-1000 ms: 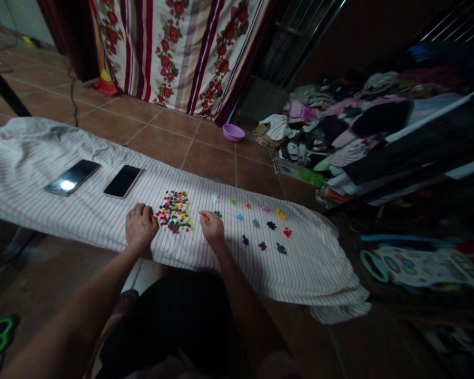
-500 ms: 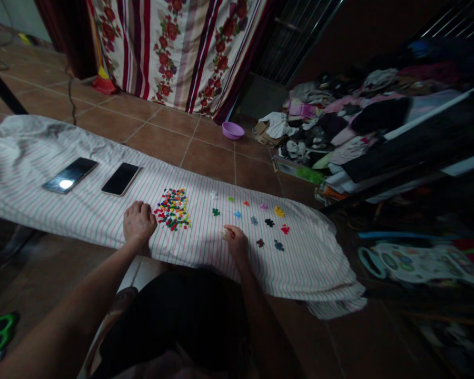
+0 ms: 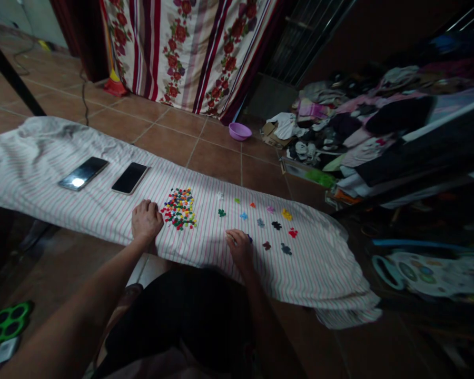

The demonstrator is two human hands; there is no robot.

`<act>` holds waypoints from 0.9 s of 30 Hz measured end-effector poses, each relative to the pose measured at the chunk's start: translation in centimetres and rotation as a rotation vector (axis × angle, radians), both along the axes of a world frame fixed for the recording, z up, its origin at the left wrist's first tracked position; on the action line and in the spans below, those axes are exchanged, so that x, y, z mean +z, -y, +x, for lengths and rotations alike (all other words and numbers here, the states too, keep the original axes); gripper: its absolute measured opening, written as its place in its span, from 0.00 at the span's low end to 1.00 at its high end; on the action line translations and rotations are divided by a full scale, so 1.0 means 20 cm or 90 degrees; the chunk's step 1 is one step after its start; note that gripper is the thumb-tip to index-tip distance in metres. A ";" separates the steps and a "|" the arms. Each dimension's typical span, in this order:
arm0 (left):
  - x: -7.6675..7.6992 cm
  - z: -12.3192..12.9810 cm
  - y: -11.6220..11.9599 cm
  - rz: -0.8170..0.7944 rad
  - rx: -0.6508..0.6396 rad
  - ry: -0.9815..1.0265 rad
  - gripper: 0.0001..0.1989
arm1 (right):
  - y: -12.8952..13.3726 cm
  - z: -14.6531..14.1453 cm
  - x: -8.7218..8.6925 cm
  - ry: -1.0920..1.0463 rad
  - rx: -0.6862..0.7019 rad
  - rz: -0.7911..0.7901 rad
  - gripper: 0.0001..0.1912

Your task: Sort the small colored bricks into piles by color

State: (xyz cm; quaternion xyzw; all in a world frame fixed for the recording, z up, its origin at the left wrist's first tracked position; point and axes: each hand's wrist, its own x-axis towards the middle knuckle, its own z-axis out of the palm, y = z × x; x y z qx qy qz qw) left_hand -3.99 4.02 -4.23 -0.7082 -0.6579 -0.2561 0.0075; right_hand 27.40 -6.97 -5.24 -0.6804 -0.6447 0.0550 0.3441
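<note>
My left hand (image 3: 146, 219) rests on the striped cloth with its fingers curled, at the left edge of a mixed pile of small coloured beads (image 3: 179, 209). What it holds, if anything, is hidden. My right hand (image 3: 240, 246) is low over the cloth, thumb and fingers drawn together; I cannot make out anything between them. Just right of it, dark blue beads (image 3: 250, 239) peek out. Around it lie small single-colour clusters: green beads (image 3: 221, 212), light blue beads (image 3: 244, 216), black beads (image 3: 276, 226), brown beads (image 3: 266, 246), yellow beads (image 3: 287, 214) and red beads (image 3: 293, 232).
Two phones (image 3: 130, 178) lie on the striped cloth (image 3: 324, 263), left of the pile. Beyond its far edge, a purple basin (image 3: 240, 131) stands on the tiled floor. Heaped clothes (image 3: 339, 121) fill the right side. A green object with round holes (image 3: 8, 323) is at lower left.
The view has shifted slightly, moving the scene rightward. My right hand has moved a little left over the pale beads, which are now hidden, and dark blue beads show beside it. My left hand stays put.
</note>
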 end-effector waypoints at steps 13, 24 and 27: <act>-0.01 0.00 0.00 0.020 0.007 -0.024 0.12 | -0.01 0.02 -0.02 -0.039 -0.001 0.027 0.16; -0.01 0.00 0.00 0.027 -0.002 0.005 0.12 | -0.07 -0.04 0.07 0.023 -0.012 0.036 0.18; -0.01 0.00 -0.01 0.028 0.000 -0.004 0.12 | -0.11 -0.16 0.09 0.022 0.030 0.041 0.16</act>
